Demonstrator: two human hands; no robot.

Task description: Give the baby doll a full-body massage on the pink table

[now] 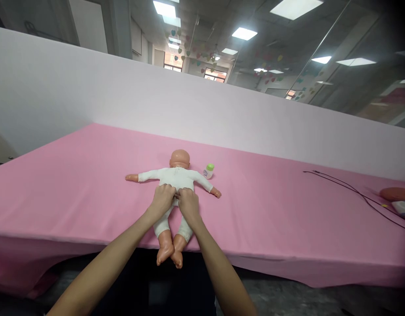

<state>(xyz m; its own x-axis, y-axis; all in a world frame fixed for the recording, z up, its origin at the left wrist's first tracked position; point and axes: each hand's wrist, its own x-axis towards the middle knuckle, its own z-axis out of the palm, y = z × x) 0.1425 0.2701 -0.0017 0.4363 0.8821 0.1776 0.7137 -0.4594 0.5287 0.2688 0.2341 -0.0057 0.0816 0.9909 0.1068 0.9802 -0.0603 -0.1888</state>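
A baby doll in a white cloth body lies face down on the pink cloth, its arms spread and its feet crossed at the table's front edge. My left hand rests on the doll's lower back with its fingers curled in. Beside it, my right hand is also closed on the lower back, the knuckles of both hands nearly touching. What the fingers pinch, if anything, is hidden beneath them. A small bottle with a green cap stands to the right of the doll's head.
The pink-covered table meets a white wall at the back. Thin black cables run across its right side, towards part of another doll at the right edge.
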